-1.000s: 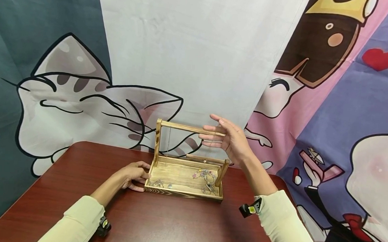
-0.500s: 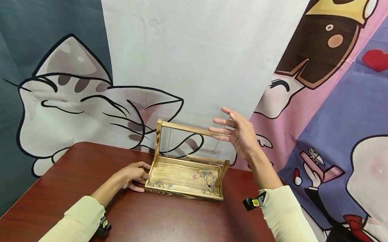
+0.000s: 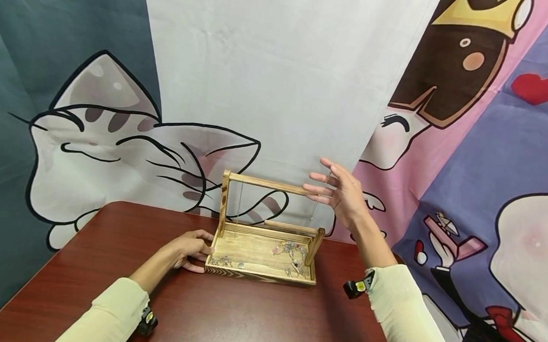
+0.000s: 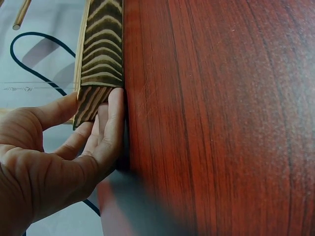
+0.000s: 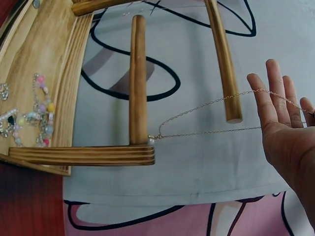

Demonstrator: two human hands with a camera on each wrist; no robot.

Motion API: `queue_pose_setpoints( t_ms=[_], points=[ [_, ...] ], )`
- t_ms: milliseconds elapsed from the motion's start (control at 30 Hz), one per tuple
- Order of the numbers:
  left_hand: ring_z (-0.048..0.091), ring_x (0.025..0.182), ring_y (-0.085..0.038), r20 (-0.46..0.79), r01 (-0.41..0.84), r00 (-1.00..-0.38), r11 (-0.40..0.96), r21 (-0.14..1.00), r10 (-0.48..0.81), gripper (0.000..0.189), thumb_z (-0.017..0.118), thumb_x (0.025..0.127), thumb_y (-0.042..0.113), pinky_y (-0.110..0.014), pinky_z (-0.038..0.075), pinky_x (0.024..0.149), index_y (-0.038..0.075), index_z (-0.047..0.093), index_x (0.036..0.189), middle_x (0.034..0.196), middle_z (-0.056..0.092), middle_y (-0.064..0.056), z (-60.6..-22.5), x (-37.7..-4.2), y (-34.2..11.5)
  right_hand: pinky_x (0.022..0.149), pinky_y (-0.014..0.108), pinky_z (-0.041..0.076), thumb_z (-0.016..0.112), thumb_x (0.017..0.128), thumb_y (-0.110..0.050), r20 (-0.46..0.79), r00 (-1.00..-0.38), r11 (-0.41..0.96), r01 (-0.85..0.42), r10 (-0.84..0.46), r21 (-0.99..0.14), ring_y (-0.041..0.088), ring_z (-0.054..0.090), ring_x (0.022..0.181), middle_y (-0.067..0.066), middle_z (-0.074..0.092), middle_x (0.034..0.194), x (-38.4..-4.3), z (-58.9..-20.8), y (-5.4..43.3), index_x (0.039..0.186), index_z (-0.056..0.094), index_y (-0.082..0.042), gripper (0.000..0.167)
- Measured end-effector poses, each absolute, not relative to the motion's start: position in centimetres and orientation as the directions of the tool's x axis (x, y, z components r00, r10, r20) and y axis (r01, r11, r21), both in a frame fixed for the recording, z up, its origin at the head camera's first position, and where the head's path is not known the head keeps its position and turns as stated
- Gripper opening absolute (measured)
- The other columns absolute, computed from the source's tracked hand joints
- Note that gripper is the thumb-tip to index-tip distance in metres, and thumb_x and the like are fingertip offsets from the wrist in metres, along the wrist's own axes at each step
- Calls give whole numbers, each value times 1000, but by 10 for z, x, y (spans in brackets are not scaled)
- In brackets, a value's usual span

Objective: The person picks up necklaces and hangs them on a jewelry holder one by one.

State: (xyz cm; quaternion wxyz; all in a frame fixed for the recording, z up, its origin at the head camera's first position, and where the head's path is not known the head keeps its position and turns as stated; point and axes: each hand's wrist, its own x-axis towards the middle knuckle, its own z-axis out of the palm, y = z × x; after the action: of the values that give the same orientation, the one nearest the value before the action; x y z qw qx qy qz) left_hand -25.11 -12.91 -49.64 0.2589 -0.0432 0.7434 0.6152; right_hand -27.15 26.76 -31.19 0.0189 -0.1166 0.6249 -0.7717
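Best done slowly: keep the fine chain necklace point(image 5: 206, 118) draped loosely over straight fingers point(image 5: 275, 93), carry it level with the free end of the upper hanging rod point(image 3: 268, 183), and avoid snagging its small pendant point(image 5: 152, 138) on the short right post point(image 3: 315, 245). Worth keeping the wooden jewellery stand point(image 3: 258, 274) pinned, since a tug on the chain could tip or slide it across the red-brown table point(image 3: 246, 321).

Right hand point(image 3: 340, 193) raised beyond the rod's right end, above the stand's right side, palm turned leftward, fingers spread and nearly straight, nothing pinched; necklace simply slung across them, both strands trailing down toward the post, pendant hanging just beside the post's top in the wrist view. Forearm angled up from the table's right edge, cream sleeve point(image 3: 406, 315) low.

Left hand point(image 3: 189, 249) flat on the table against the stand's left end, near the back left part of the table, thumb and fingers point(image 4: 115, 123) curled lightly round the charred-grain corner of the base point(image 4: 101, 59), bracing it. Loose beaded pieces point(image 3: 292, 253) lying in the tray's right half; another thin chain point(image 3: 239, 208) hanging from the rod near the tall left post point(image 3: 224, 202).
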Motion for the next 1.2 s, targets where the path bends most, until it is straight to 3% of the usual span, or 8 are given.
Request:
queue_pose_setpoints(
  t_ms=[567, 1000, 1200],
  points=[
    [77, 105, -27, -434, -380, -864, 237, 894, 254, 54, 68, 106, 2, -46, 70, 79, 2, 48, 155, 116, 78, -19, -497, -251, -129, 91, 48, 72, 43, 124, -33, 106, -981, -223, -68, -163, -973, 28, 88, 95, 6, 85, 112, -286, -336, 260, 167, 50, -8, 51],
    [77, 106, -27, -435, -381, -864, 236, 894, 255, 54, 67, 106, 2, -47, 70, 79, 2, 48, 156, 118, 78, -21, -493, -250, -129, 90, 43, 73, 42, 124, -35, 96, -963, -143, -61, -250, -988, 28, 87, 101, 4, 87, 114, -285, -345, 234, 169, 47, -7, 53],
    [77, 105, -27, -437, -381, -863, 239, 893, 253, 53, 67, 106, 2, -47, 70, 79, 1, 48, 156, 117, 78, -20, -495, -250, -128, 97, 52, 70, 43, 124, -35, 83, -962, -120, -53, -260, -991, 24, 87, 98, 6, 86, 116, -284, -348, 222, 168, 50, -6, 53]
  ],
)
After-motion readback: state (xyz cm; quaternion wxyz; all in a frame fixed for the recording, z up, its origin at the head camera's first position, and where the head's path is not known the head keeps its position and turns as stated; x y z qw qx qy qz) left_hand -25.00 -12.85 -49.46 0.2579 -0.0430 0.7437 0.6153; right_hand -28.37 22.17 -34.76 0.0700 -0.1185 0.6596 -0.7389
